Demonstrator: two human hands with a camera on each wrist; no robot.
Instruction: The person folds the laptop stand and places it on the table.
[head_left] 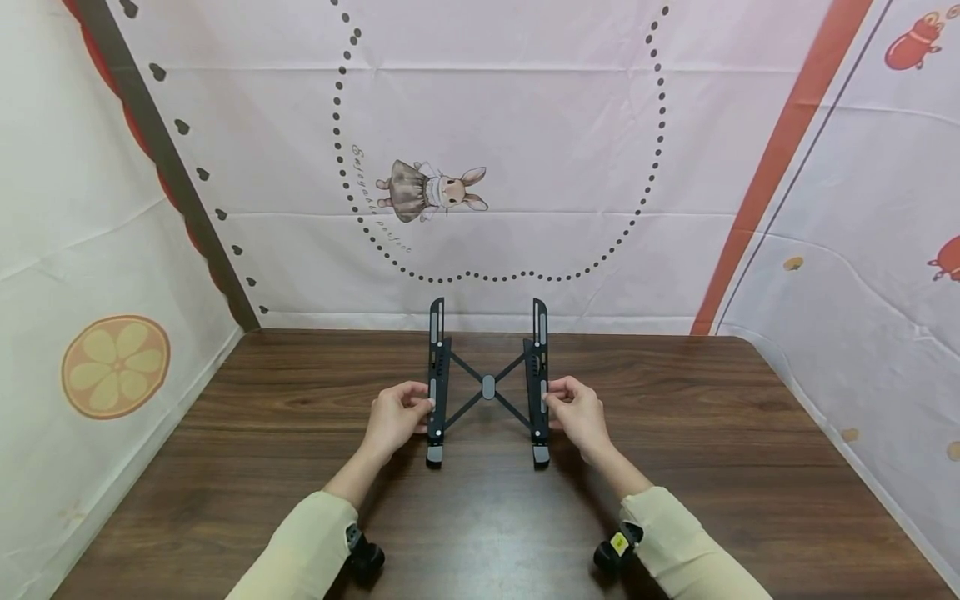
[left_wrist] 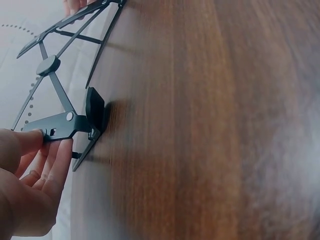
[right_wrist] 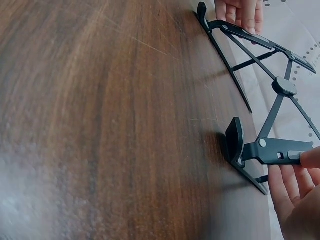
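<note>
A black folding laptop stand [head_left: 488, 387] stands unfolded on the wooden table, its two side rails joined by crossed bars with a grey oval hub. My left hand [head_left: 395, 417] pinches the left rail between thumb and fingers; in the left wrist view the thumb lies on top of the rail [left_wrist: 60, 125] and the fingers sit beneath it. On the other side my right hand [head_left: 579, 415] grips the right rail the same way, its thumb on a grey pad of the rail [right_wrist: 280, 152] in the right wrist view. Upturned lips show at the rails' near ends.
The brown wooden table [head_left: 487, 533] reaches back to a white printed cloth [head_left: 525, 150] with a rabbit picture [head_left: 431, 192]. More printed cloth hangs at the left and right sides. Black wrist cameras [head_left: 365, 557] are strapped at both sleeves.
</note>
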